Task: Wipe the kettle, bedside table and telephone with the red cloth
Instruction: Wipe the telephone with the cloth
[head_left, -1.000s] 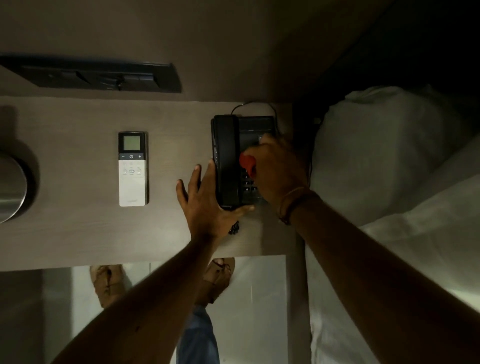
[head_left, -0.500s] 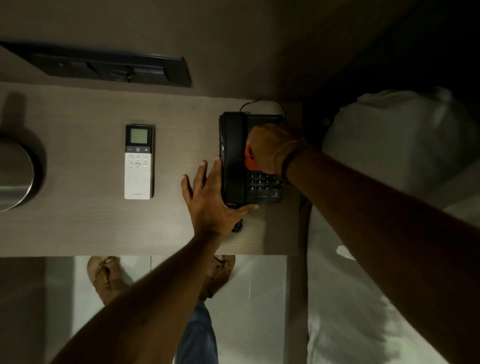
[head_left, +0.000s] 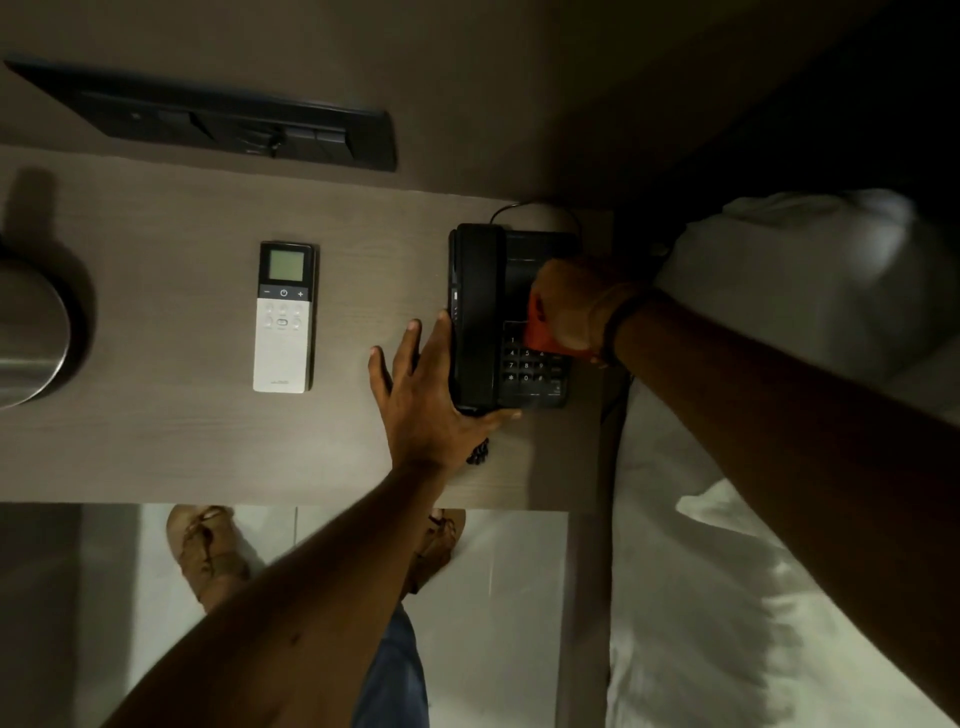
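A black telephone (head_left: 478, 312) sits at the right end of the wooden bedside table (head_left: 171, 436), its handset on the left side and its keypad on the right. My left hand (head_left: 431, 395) lies flat against the phone's left and front edge, fingers spread, thumb along the front. My right hand (head_left: 571, 306) presses the red cloth (head_left: 537, 332) onto the phone's body just above the keypad; most of the cloth is hidden under the hand. The steel kettle (head_left: 28, 338) stands at the table's far left edge, partly cut off.
A white remote with a small screen (head_left: 284, 317) lies mid-table. A dark switch panel (head_left: 218, 124) is set in the wall behind. White pillow and bedding (head_left: 779, 291) fill the right side. My sandalled feet (head_left: 208, 551) stand on the pale floor below the table edge.
My right hand with the red cloth has slid from the keypad up towards the back of the phone and then back down a little. My left hand has stayed on the phone.
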